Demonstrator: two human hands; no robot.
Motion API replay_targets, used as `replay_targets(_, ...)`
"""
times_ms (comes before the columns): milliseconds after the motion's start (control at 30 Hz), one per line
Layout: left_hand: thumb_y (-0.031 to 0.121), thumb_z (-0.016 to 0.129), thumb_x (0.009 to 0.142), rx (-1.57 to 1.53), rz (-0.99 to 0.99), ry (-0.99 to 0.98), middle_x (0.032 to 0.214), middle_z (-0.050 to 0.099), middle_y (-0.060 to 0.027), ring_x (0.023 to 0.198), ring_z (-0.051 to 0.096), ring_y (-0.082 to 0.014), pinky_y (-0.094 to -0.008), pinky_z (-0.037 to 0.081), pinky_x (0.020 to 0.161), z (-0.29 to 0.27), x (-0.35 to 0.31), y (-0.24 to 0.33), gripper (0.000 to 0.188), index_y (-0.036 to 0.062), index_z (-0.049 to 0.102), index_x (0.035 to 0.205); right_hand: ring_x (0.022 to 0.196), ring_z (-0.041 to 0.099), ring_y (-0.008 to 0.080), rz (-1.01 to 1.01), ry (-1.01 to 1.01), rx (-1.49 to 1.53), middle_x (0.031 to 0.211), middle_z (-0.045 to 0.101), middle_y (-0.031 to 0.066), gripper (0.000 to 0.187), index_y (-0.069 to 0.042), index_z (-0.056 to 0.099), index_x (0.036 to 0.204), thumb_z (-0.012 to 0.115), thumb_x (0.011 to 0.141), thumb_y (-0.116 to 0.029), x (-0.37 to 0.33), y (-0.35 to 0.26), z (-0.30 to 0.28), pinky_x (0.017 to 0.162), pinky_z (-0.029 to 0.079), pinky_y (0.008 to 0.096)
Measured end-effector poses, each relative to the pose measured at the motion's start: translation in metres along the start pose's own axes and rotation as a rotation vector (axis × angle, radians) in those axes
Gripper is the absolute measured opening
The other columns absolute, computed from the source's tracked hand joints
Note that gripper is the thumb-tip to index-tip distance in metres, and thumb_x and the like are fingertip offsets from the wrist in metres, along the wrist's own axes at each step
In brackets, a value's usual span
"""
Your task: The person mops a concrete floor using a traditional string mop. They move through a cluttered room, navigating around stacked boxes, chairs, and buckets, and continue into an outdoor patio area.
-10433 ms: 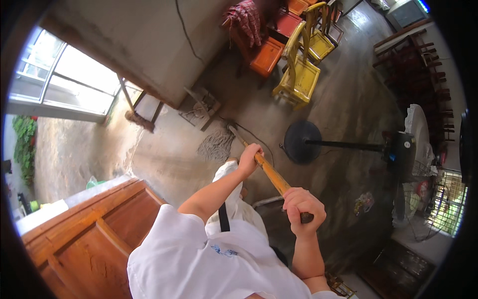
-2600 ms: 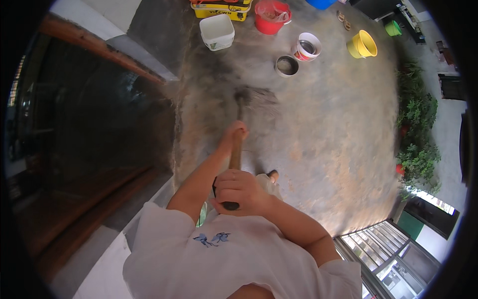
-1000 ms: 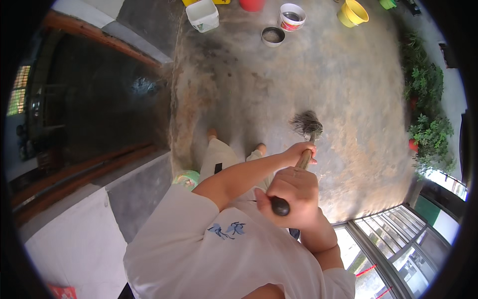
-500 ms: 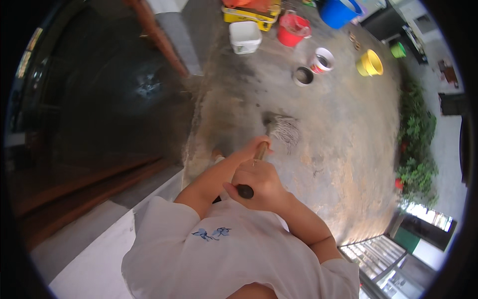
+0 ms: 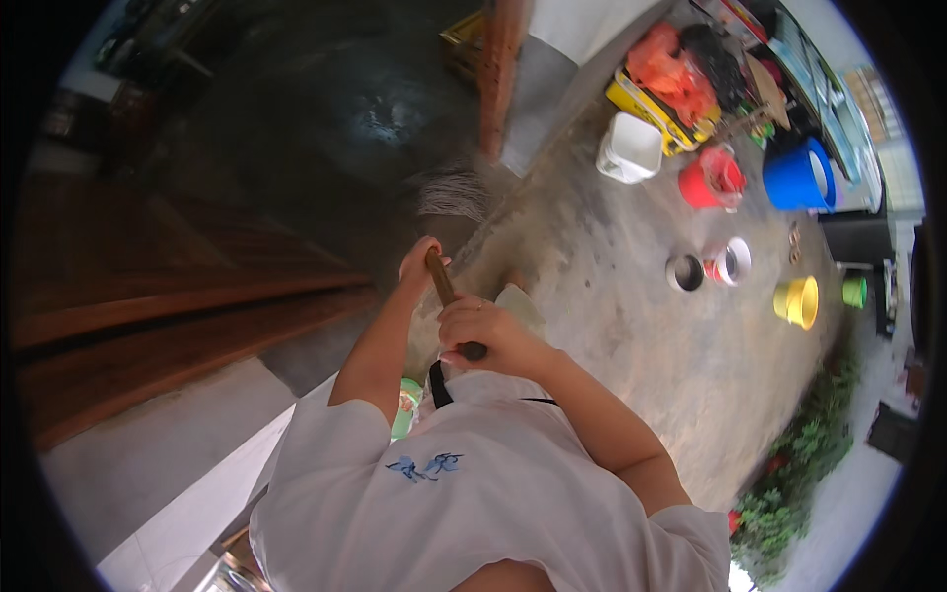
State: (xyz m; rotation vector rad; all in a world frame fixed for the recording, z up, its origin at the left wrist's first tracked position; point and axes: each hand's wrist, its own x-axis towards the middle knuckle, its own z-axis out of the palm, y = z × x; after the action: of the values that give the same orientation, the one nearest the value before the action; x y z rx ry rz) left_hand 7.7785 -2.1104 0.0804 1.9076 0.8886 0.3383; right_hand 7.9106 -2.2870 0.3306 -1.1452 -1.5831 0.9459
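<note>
Concrete yard floor (image 5: 631, 296) is running from a dark doorway on the left out to a cluster of containers at upper right. Person is standing at the threshold, working a long brown wooden-handled broom (image 5: 441, 278).

Left hand (image 5: 419, 264) is wrapping the handle further down, fingers clenched round it. Right hand (image 5: 481, 331) is clenched over the handle's top end, close to the chest. The grey bristle head (image 5: 452, 193) is sitting on the floor just inside the doorway, beside the reddish wooden door post (image 5: 496, 84).

Risks as I'm judging them:
- Bristles are lying right by the post; a wide stroke could be snagging or knocking against it and jarring both hands.
- Containers are standing loose on the concrete: white square plastic tub (image 5: 630, 148), red plastic bucket (image 5: 710, 182), blue plastic bucket (image 5: 797, 176), small dark round tin (image 5: 684, 271), small red-and-white tin (image 5: 729, 260), yellow plastic pot (image 5: 798, 301). The two tins are the nearest; a long sweep outward could be tipping them, contents not visible.
- Feet are mostly hidden under the white shirt, so I cannot tell the footing; the floor level looks to be changing at the threshold, which could be a trip point when stepping across.
- Dark interior is hiding what the bristles are pushing.
</note>
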Motion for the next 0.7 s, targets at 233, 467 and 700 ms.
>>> replay_targets(233, 0.019, 0.081, 0.072, 0.152, -0.187, 0.263, 0.090, 0.058, -0.0089, 0.084, 0.057, -0.0304, -0.0397, 0.046, 0.073, -0.006, 0.051, -0.021, 0.029, 0.0110, 0.057, 0.087, 0.099, 0.066, 0.0272, 0.110, -0.058, 0.278, 0.088, 0.067, 0.0065, 0.014, -0.003, 0.062, 0.083, 0.075, 0.077, -0.001, 0.066, 0.058, -0.087, 0.103, 0.042, 0.0419)
replay_targets(467, 0.018, 0.077, 0.076, 0.152, -0.404, 0.390, 0.099, 0.062, -0.0116, 0.092, 0.060, -0.0335, -0.0420, 0.048, 0.079, -0.033, 0.118, -0.016, 0.025, 0.0109, 0.061, 0.094, 0.088, 0.065, 0.0184, 0.177, -0.060, 0.237, 0.083, 0.066, 0.0055, 0.010, -0.002, 0.058, 0.080, 0.068, 0.082, 0.000, 0.190, 0.087, -0.137, 0.098, 0.046, 0.0387)
replay_targets(700, 0.015, 0.075, 0.078, 0.044, -0.360, 0.353, 0.098, 0.064, -0.0157, 0.092, 0.061, -0.0365, -0.0439, 0.049, 0.077, -0.107, 0.244, -0.052, 0.027, 0.0055, 0.063, 0.101, 0.073, 0.061, 0.0129, 0.253, 0.412, 0.431, 0.077, 0.063, 0.0063, 0.009, -0.002, 0.054, 0.085, 0.062, 0.088, -0.003, 0.362, 0.146, -0.155, 0.075, 0.051, 0.0290)
